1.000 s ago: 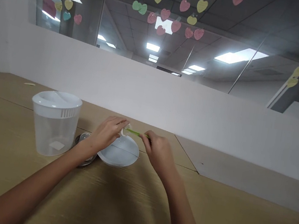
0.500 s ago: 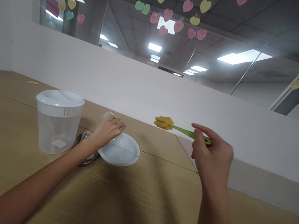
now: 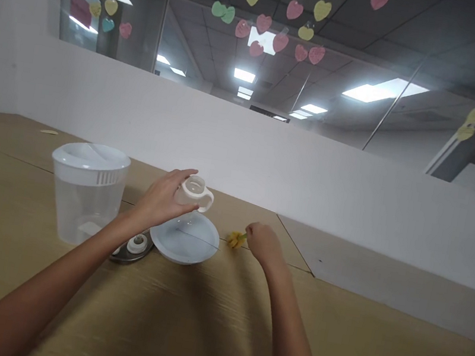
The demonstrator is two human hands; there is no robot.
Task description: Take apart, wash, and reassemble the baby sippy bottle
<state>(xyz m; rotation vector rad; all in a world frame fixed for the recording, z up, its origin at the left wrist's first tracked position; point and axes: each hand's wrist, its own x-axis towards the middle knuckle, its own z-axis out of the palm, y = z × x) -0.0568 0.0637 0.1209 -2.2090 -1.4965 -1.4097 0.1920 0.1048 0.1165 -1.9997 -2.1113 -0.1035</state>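
Note:
My left hand (image 3: pixel 165 195) is wrapped around a clear baby bottle (image 3: pixel 193 185) with a white collar and a looped side handle. Its open mouth faces up and toward me, above the back of a white bowl (image 3: pixel 184 248). To the right of the bowl, my right hand (image 3: pixel 262 241) is closed on the green handle of a bottle brush (image 3: pixel 236 240). The brush's yellow sponge head is low by the tabletop and points left. Much of the handle is hidden by the fingers.
A lidded translucent white bucket (image 3: pixel 85 196) stands at the left. Between it and the bowl, a metal tray (image 3: pixel 130 256) holds a white ring-shaped part (image 3: pixel 137 243), partly behind my left forearm. A white wall (image 3: pixel 225 140) rises behind the brown table (image 3: pixel 143 319).
My left hand has turned and moved slightly right, bringing the bottle's mouth and handle into view. My right hand has moved left and down with the brush, from mid-air toward the tabletop.

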